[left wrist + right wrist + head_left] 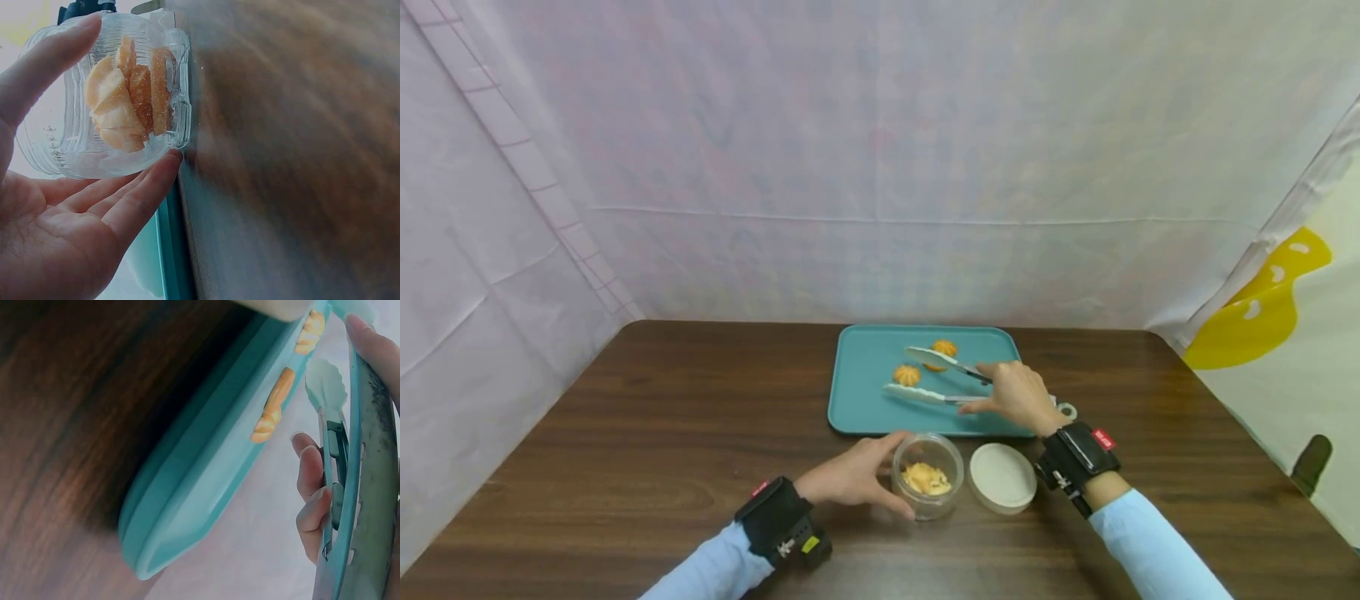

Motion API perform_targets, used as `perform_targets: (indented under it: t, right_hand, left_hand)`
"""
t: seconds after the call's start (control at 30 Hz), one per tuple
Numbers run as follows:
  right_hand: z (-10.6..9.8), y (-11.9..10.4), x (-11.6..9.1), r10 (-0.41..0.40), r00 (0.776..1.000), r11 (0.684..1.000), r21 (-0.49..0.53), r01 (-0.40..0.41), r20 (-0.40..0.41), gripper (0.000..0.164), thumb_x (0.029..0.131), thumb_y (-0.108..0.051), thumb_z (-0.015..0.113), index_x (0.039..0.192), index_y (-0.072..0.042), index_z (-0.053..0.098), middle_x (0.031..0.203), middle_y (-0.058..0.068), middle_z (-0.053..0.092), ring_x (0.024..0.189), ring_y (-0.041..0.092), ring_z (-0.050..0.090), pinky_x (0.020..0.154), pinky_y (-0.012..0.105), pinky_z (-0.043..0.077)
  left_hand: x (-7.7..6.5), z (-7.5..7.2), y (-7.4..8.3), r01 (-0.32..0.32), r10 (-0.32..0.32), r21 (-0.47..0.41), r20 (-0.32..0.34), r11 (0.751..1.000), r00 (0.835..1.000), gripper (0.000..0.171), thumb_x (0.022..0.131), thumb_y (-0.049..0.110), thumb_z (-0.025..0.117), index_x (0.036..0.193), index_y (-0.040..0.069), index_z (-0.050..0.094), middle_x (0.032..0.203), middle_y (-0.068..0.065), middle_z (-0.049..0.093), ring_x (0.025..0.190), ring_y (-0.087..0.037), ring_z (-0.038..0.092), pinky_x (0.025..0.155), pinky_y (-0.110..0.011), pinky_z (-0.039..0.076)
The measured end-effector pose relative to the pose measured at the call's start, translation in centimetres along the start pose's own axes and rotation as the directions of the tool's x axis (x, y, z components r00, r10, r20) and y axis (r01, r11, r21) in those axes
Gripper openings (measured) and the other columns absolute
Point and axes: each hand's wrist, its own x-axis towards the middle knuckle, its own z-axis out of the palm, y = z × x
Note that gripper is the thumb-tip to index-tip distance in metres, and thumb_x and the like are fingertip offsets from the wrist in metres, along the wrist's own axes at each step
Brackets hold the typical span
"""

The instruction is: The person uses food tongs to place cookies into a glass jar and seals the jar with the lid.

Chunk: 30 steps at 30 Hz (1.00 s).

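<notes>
My left hand (856, 472) holds a clear jar (942, 502) from its left side, thumb and fingers around it. Several pale yellow-orange biscuit pieces (119, 106) lie in the lidless jar. A pair of tongs (961, 400) with pale scalloped tips is gripped by my right hand (1018, 395); its two arms are spread apart over the teal tray (859, 404). Two ridged golden biscuits sit on that tray: the nearer biscuit (907, 376) lies between the tong tips, the farther biscuit (945, 347) partly behind the upper tip.
Beside the jar, on its right, rests a round white lid (1002, 477). The dark wooden table (700, 400) ends at a pale cloth wall (880, 167) behind the tray. A yellow shape (1255, 321) shows on the right-hand cloth.
</notes>
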Motion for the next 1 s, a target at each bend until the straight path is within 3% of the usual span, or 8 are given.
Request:
perform_targets:
  t: [0.1,0.27,0.5,0.73,1.0]
  right_hand:
    - [0.22,0.11,0.03,-0.002,1.000,1.000,-0.009,0.002,0.011,0.077,0.058,-0.051,0.076,0.114,-0.001,0.060,0.100,0.018,0.064,0.076,0.027,0.061,0.052,0.035,0.050]
    - [0.53,0.33,0.09,0.001,0.999,1.000,0.002,-0.001,0.032,0.077,0.058,-0.052,0.075,0.113,0.000,0.061,0.101,0.019,0.063,0.078,0.027,0.061,0.056,0.037,0.051]
    - [0.59,0.41,0.21,0.003,0.998,1.000,0.024,-0.004,0.055,0.075,0.060,-0.050,0.075,0.111,0.002,0.061,0.099,0.020,0.064,0.069,0.020,0.061,0.051,0.030,0.049]
    - [0.55,0.12,0.12,-0.028,0.999,0.999,0.017,0.027,0.020,0.064,0.063,-0.044,0.075,0.108,0.000,0.063,0.092,0.017,0.066,0.061,0.018,0.060,0.047,0.026,0.046]
    - [0.50,0.06,0.05,-0.048,0.998,0.999,-0.023,0.047,-0.030,0.057,0.065,-0.043,0.074,0.106,-0.003,0.066,0.088,0.018,0.066,0.042,0.008,0.045,0.036,0.021,0.031]
  left_hand:
    - [-0.01,0.03,-0.03,0.000,0.000,-0.007,0.004,1.000,1.000,0.076,0.068,0.008,0.076,0.131,0.001,0.033,0.127,-0.016,0.045,0.119,-0.028,0.044,0.092,-0.019,0.042]
    - [-0.02,-0.02,0.06,0.009,-0.009,-0.019,0.011,1.000,1.000,0.076,0.069,0.008,0.076,0.131,0.002,0.032,0.128,-0.016,0.044,0.119,-0.028,0.044,0.092,-0.019,0.042]
    - [0.01,-0.03,-0.02,0.012,-0.011,-0.030,0.010,0.999,1.000,0.075,0.069,0.007,0.076,0.130,0.001,0.033,0.128,-0.016,0.044,0.119,-0.029,0.043,0.093,-0.019,0.042]
    - [-0.04,0.00,0.07,0.009,-0.009,-0.036,0.009,0.999,1.000,0.075,0.069,0.006,0.076,0.130,0.001,0.033,0.127,-0.016,0.044,0.119,-0.028,0.043,0.093,-0.019,0.042]
    - [0.01,0.03,0.07,0.016,-0.016,-0.031,0.004,0.999,1.000,0.075,0.068,0.007,0.076,0.130,0.002,0.034,0.127,-0.016,0.044,0.119,-0.029,0.044,0.092,-0.020,0.042]
